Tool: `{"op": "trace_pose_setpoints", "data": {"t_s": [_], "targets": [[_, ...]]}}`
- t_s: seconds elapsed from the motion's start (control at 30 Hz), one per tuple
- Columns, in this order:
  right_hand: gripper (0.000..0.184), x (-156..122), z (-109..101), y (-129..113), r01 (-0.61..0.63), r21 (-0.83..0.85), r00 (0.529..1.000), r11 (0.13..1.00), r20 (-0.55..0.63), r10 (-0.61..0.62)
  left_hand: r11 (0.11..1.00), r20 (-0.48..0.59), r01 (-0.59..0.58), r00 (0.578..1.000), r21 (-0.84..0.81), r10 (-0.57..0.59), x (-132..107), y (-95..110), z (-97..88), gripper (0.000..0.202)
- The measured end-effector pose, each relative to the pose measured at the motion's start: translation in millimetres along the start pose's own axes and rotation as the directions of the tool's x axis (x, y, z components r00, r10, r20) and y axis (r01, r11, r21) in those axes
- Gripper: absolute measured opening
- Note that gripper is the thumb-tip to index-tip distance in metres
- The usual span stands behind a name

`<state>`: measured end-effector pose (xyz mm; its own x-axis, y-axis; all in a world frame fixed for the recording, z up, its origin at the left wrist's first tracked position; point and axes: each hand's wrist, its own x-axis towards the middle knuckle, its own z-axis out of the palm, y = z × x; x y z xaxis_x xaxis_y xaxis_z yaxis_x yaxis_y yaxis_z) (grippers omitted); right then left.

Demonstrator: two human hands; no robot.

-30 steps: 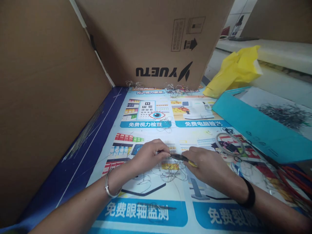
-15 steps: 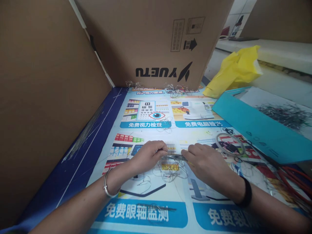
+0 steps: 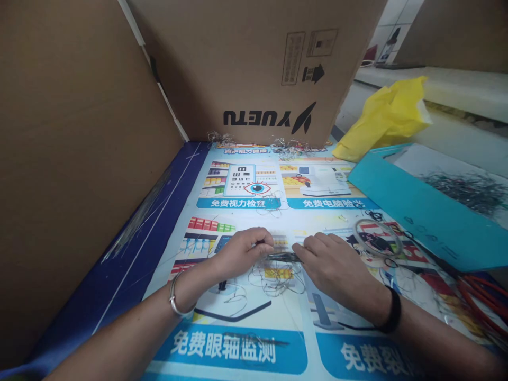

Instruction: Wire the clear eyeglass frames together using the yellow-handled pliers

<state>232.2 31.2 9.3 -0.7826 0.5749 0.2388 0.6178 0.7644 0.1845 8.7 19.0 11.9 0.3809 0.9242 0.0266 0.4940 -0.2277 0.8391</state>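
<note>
My left hand point(image 3: 244, 251), with a silver bangle on the wrist, is closed in a pinch on a small dark piece with thin wire. My right hand point(image 3: 331, 264), with a black band on the wrist, is closed round small pliers point(image 3: 283, 257) whose dark jaws point left and meet the left fingertips. Both hands rest low over a printed poster mat point(image 3: 238, 323). A tangle of thin wire point(image 3: 275, 278) lies on the mat just under and in front of the hands.
A tall cardboard wall point(image 3: 79, 132) stands at left and a YUETU carton point(image 3: 257, 69) at the back. To the right lie a teal tray point(image 3: 416, 211) with wire scraps, a yellow bag point(image 3: 389, 116), a clear tape ring point(image 3: 377, 238) and red cables point(image 3: 482, 296).
My right hand has rolled over so the yellow pliers handle is hidden under it, and it has slid slightly left. The left hand has stayed almost in place.
</note>
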Motion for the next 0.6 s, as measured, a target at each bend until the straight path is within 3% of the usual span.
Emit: {"op": "trace_pose_setpoints", "data": {"t_s": [0.27,0.6], "targets": [[0.011,0.7,-2.0,-2.9,-0.034,0.018,0.999,0.999,-0.013,0.034,0.999,-0.033,0.025,0.999,-0.031,-0.026,-0.5,-1.8,1.9,0.01],[0.009,-0.5,-0.5,-3.2,-0.081,0.08,0.995,0.993,0.061,0.077,1.0,-0.052,0.003,0.999,0.008,-0.003,-1.2,0.0,2.6,0.01]]}}
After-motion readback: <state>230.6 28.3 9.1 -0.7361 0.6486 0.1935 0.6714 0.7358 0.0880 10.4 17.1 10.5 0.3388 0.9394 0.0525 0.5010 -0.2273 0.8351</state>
